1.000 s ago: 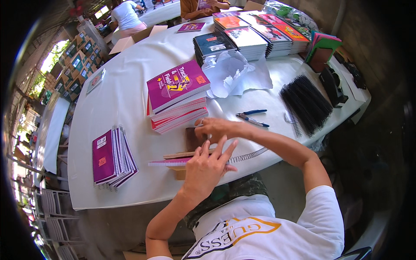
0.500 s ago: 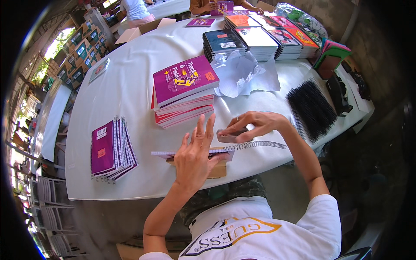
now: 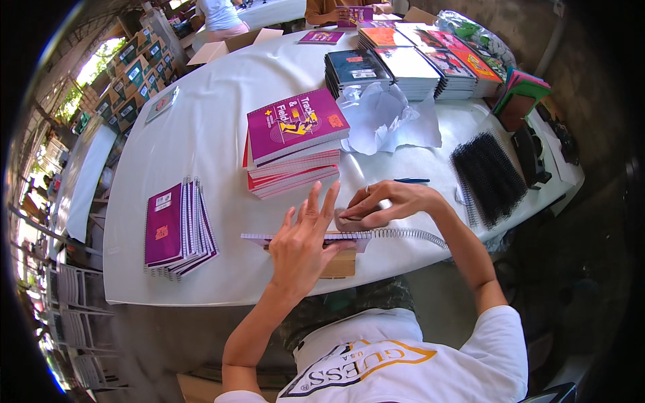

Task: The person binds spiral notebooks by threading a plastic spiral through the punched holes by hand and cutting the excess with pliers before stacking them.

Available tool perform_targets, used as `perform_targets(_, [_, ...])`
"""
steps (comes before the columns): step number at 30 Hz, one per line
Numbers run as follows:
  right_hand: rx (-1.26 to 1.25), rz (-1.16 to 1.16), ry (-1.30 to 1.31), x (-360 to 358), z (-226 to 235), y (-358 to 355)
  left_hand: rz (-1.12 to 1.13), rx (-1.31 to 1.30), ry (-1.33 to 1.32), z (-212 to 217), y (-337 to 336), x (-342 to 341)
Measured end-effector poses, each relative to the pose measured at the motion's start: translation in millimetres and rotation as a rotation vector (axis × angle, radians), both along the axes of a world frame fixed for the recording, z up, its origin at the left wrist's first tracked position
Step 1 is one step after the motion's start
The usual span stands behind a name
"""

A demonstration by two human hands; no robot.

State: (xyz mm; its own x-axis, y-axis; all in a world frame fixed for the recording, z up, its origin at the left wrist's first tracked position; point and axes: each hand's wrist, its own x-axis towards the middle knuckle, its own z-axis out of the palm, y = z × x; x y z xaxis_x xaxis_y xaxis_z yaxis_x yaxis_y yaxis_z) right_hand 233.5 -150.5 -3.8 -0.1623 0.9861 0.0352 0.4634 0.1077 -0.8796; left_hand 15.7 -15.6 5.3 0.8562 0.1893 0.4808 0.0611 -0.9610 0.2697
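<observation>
My left hand (image 3: 302, 232) has its fingers stretched and spread across a purple notebook (image 3: 265, 238), which stands on edge against a small wooden block (image 3: 339, 264). Its thumb presses along the near side. Just to the right, my right hand (image 3: 396, 201) is closed on a small grey-brown piece (image 3: 348, 220) whose kind I cannot make out, close to the notebook's punched edge. A wire spiral coil (image 3: 408, 234) trails from that edge toward my right forearm. How far it is threaded is hidden behind my left hand.
Unbound purple and red books (image 3: 295, 127) are stacked ahead, beside crumpled white paper (image 3: 383, 121). Coil-bound purple notebooks (image 3: 176, 232) lie left. Black coils (image 3: 489, 178) and a blue pen (image 3: 411, 180) are at the right. A co-worker's hand (image 3: 339, 15) holds a notebook across the table.
My right hand has come down and slightly left, with the grey-brown piece nearer the notebook edge. The blue pen now shows beyond it. My left hand keeps its place on the notebook.
</observation>
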Motion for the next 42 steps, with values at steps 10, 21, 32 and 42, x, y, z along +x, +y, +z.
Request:
perform_targets(10, [0.167,0.111,0.15,-5.6,16.9,1.1,0.062,-0.016,-0.001,-1.1,10.6,-7.5])
perform_targets(21, [0.055,-0.012,0.058,-9.5,10.0,23.0,0.086,0.016,0.014,-2.6,15.8,-13.1])
perform_targets(32, [0.286,0.171,0.24,-18.0,18.9,41.4,0.143,0.022,-0.007,-4.8,27.3,-20.4])
perform_targets(42, [0.019,0.048,0.007,-17.6,8.4,63.5,0.173,0.03,0.018,-1.6,38.3,-29.0])
